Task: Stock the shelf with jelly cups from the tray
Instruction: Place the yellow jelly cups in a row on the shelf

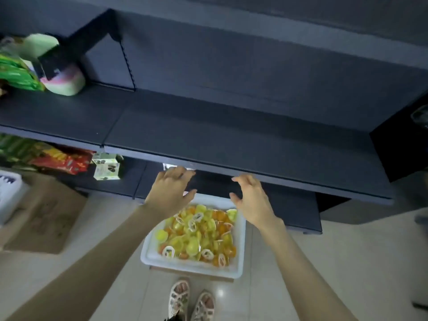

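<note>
- The small clear plastic jelly cups (pixel 196 237), filled yellow, green and orange with white printed foil lids, lie heaped loose in the shallow white plastic tray (pixel 192 268). The tray sits low on the pale tiled floor, with a strip of brown card showing under its near edge.
- The left hand (pixel 170 193) hovers over the tray's far left corner. Its grip is apart, the fingers spread and loosely curved, and it holds nothing.
- The right hand (pixel 251 200) hovers over the tray's far right corner. Its grip is also apart and empty, with the thumb turned inward.
- Both hands are above the heap and well clear of it; no cup is touched.
- The wide dark blue-grey metal shelf (pixel 231 135) runs above and beyond the tray's far end, and its board is bare over the tray.
- My judgement is that each cup is light, with thin walls that would dent under a hard squeeze and a lid film that could tear or peel.
- The sides look smooth and probably slippery, so the best hold is across the stiffer rim or round the body, with soft pressure.
- The cups lie tipped at all angles, so several could be scooped at once but may spill from a loose hold.
- Left of the tray lies a flattened brown cardboard box (pixel 46 218).
</note>
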Demonstrator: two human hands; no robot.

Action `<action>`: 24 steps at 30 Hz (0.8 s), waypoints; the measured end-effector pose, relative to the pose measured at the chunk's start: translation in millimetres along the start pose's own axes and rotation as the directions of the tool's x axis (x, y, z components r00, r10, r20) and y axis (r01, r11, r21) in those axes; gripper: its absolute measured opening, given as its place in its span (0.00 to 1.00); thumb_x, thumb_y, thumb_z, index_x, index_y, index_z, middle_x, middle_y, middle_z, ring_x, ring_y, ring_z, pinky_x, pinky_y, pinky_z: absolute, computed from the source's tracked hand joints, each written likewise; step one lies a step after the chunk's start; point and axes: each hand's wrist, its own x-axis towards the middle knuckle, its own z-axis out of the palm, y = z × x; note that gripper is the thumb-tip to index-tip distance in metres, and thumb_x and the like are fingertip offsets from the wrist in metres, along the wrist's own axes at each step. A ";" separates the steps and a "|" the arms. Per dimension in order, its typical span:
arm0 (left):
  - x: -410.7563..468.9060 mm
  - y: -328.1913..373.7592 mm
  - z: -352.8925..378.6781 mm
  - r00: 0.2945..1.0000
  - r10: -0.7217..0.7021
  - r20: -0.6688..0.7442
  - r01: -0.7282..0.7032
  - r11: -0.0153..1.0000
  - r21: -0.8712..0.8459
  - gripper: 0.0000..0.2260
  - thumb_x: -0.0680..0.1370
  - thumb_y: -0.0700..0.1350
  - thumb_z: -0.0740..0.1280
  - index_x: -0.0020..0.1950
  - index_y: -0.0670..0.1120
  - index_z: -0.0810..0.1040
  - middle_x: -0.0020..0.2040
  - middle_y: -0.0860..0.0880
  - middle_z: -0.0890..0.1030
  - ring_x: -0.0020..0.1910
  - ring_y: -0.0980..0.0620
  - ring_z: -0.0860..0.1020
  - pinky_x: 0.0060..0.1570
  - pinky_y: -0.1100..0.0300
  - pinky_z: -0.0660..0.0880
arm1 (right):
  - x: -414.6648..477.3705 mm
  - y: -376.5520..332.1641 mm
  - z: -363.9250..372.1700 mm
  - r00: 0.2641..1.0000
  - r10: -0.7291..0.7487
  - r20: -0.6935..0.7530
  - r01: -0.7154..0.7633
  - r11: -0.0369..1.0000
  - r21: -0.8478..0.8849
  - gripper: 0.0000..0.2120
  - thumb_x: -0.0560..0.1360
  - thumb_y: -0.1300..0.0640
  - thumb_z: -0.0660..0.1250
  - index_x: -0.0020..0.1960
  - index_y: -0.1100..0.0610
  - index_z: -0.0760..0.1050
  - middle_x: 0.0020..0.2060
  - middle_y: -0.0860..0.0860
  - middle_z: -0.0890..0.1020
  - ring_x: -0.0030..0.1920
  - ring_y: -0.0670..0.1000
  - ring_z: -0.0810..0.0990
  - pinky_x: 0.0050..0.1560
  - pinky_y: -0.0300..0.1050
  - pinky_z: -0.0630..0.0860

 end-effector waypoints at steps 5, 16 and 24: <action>-27.1 -18.3 102.6 0.957 -0.098 0.272 0.130 0.986 -0.103 0.17 0.71 0.47 0.72 0.58 0.43 0.79 0.52 0.42 0.80 0.50 0.39 0.79 0.51 0.46 0.75 | 8.3 44.2 96.0 0.979 0.098 0.178 -0.105 0.994 0.033 0.19 0.78 0.55 0.63 0.69 0.56 0.68 0.67 0.52 0.69 0.67 0.53 0.66 0.65 0.44 0.66; -84.1 -44.5 308.4 0.754 -0.167 0.636 0.359 0.914 -0.186 0.23 0.79 0.53 0.62 0.72 0.48 0.65 0.70 0.48 0.68 0.68 0.47 0.67 0.65 0.52 0.65 | 4.1 140.1 285.1 0.844 0.365 0.394 -0.440 0.891 0.117 0.19 0.77 0.55 0.64 0.67 0.55 0.70 0.66 0.52 0.71 0.66 0.53 0.69 0.62 0.45 0.69; -97.5 -37.0 380.4 0.824 -0.063 0.564 0.283 0.907 -0.312 0.25 0.74 0.58 0.60 0.62 0.44 0.76 0.60 0.45 0.78 0.59 0.41 0.75 0.54 0.46 0.74 | -11.1 175.6 345.7 0.792 0.486 0.370 -0.586 0.775 0.237 0.24 0.75 0.55 0.68 0.70 0.57 0.68 0.66 0.53 0.73 0.65 0.54 0.71 0.63 0.47 0.69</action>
